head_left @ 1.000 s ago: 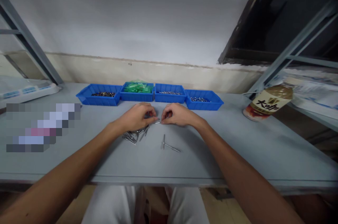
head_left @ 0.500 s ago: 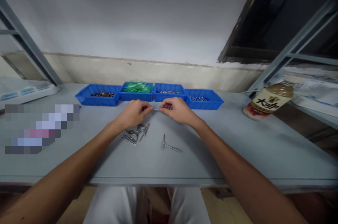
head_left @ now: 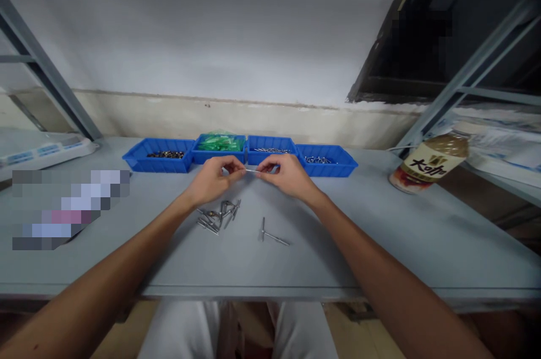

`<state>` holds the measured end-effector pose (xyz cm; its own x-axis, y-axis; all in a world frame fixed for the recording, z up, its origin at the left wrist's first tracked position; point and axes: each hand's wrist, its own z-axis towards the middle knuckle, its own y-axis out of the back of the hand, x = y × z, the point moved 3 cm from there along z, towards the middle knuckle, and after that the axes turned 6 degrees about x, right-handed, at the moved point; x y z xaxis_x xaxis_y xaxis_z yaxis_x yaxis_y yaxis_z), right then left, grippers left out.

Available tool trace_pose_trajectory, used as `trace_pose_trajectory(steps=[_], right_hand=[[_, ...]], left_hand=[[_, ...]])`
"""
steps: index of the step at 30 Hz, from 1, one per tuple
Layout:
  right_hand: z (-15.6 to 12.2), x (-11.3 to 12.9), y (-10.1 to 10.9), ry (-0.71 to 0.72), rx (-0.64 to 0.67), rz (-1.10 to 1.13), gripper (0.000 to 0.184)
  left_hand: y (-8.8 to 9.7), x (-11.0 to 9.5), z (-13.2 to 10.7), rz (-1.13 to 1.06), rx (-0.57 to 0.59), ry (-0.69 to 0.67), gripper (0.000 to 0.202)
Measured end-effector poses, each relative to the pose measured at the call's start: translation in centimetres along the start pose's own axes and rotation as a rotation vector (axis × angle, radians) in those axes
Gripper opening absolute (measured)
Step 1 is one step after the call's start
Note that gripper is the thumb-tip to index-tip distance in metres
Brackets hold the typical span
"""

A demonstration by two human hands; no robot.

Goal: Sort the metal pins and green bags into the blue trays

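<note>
While the left hand [head_left: 211, 180] and right hand [head_left: 289, 176] pinch a thin metal rod [head_left: 252, 171] above the table [head_left: 310, 269], work appears partway: metal pieces [head_left: 220, 216] lie piled, one T-shaped piece [head_left: 274, 238] apart, and small parts [head_left: 318, 160] in blue trays [head_left: 169, 165] look unused.

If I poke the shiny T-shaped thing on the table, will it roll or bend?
The T-shaped piece probably won't roll far, since its crossbar sticks out both sides. It looks like metal, so it's likely stiff. Its shiny surface might feel slippery.
</note>
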<state>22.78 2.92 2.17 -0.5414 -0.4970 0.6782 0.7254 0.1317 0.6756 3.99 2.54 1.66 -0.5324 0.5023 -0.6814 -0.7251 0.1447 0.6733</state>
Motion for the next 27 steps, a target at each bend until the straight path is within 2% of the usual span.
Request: trace_pose_trajectory(steps=[6,14,19,27], right_hand=[[0.0,-0.1,0.0,0.026,-0.016,-0.036,0.009],[0.0,-0.2,0.0,0.021,-0.020,0.008,0.012],[0.1,-0.3,-0.3,0.004,0.025,0.047,0.013],[-0.1,-0.6,-1.0,-0.026,0.126,0.035,0.013]], left_hand=[[0.2,0.2,0.2,0.020,-0.049,0.044,0.020],[0.4,0.3,0.0,0.104,-0.133,0.002,0.017],[0.6,0.1,0.0,0.103,-0.180,-0.024,0.015],[0.4,-0.1,0.0,0.068,-0.172,-0.028,0.013]])
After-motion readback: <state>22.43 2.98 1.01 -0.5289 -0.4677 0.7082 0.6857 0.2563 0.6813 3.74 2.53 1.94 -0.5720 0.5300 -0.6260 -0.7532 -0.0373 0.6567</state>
